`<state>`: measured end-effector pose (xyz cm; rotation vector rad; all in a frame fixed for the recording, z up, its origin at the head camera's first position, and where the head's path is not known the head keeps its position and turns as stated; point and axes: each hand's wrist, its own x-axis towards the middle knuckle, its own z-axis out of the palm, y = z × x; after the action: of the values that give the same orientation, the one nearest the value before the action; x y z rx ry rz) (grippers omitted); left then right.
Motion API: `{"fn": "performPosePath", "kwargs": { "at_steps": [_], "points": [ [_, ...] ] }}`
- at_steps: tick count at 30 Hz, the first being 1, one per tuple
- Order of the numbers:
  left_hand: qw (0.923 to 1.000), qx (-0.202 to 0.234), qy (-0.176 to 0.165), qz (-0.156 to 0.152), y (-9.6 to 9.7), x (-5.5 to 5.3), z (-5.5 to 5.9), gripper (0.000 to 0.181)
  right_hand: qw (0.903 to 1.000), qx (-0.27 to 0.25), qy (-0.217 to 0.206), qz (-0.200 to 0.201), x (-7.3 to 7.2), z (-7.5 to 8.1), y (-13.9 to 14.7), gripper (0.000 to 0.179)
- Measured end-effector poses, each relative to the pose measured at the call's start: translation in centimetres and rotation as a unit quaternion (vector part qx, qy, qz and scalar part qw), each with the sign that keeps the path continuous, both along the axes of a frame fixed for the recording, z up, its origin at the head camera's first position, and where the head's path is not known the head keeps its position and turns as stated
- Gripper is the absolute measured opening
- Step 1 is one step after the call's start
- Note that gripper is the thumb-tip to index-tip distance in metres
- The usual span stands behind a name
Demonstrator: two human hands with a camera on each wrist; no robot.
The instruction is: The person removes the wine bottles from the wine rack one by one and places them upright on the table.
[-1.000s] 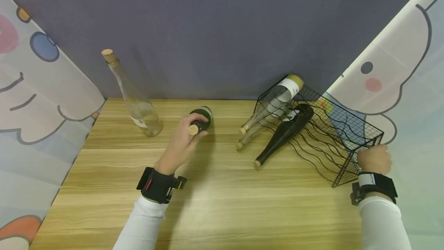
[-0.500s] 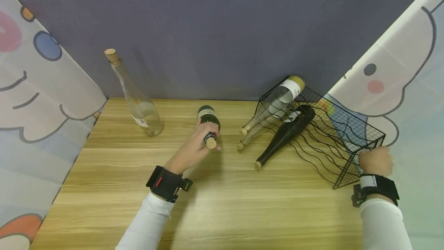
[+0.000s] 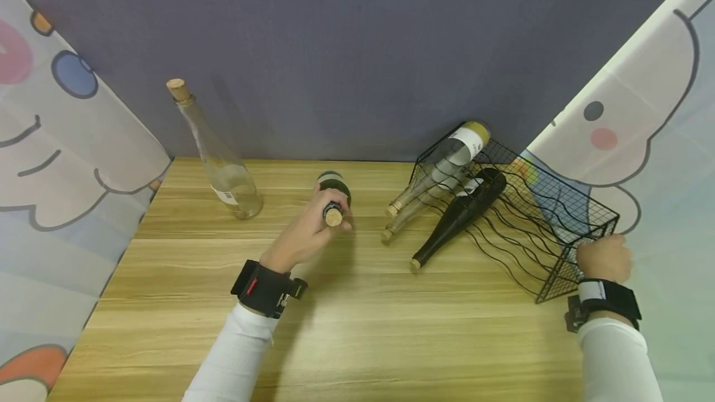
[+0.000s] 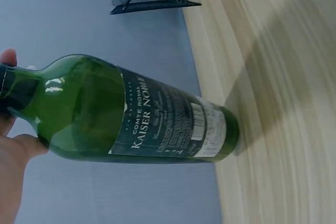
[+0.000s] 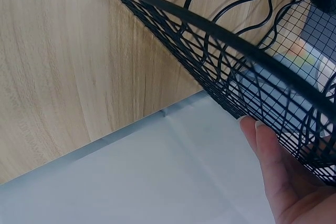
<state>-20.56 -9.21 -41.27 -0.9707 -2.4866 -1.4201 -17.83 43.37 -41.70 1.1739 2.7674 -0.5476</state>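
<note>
My left hand (image 3: pixel 310 225) grips a green wine bottle (image 4: pixel 152 114) by its neck, fingers and thumb wrapped around it. In the head view the bottle's cork points up at the camera, and the hand hides part of its body. Its base meets the wooden table in the left wrist view. At the right, my right hand (image 3: pixel 604 258) holds the end panel of a black wire wine rack (image 3: pixel 550 203), its fingertips against the mesh in the right wrist view. Lying in the rack are a dark bottle (image 3: pixel 460 216) and two clear bottles, including one with a yellow base (image 3: pixel 460 147).
A tall clear corked bottle (image 3: pixel 226 175) stands at the table's back left. The wooden table (image 3: pixel 391 334) runs up to a grey-blue back panel (image 3: pixel 335 61). Printed cartoon curtains (image 3: pixel 609 129) line both sides. Bottle necks stick out of the rack's near side.
My left hand has moved the green bottle's neck rightward and toward me, then slightly back. The right hand stays at the rack's end, and the rack has not visibly moved.
</note>
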Motion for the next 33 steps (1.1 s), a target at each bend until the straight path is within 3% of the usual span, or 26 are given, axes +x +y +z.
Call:
{"fn": "performPosePath", "kwargs": {
  "at_steps": [7, 16, 24, 33],
  "points": [
    [0.9997, -0.018, -0.011, 0.011, -0.3, -0.1, 0.9, 0.029, 1.0, -0.001, -0.004, 0.002, 0.0, 0.2, -0.2, 0.065],
    [0.9996, -0.012, -0.015, 0.022, -0.4, -0.2, 1.5, 0.027, 1.0, -0.004, 0.001, -0.006, 0.0, 0.2, -0.4, 0.065],
    [0.9982, -0.022, -0.034, 0.045, -0.6, 0.2, 2.6, 0.026, 1.0, -0.003, 0.006, -0.002, 0.1, 0.3, -0.3, 0.064],
    [0.997, -0.009, -0.013, 0.076, -0.2, 0.3, 3.2, 0.024, 1.0, -0.003, 0.005, -0.002, 0.2, 0.3, -0.4, 0.064]
  ]
}}
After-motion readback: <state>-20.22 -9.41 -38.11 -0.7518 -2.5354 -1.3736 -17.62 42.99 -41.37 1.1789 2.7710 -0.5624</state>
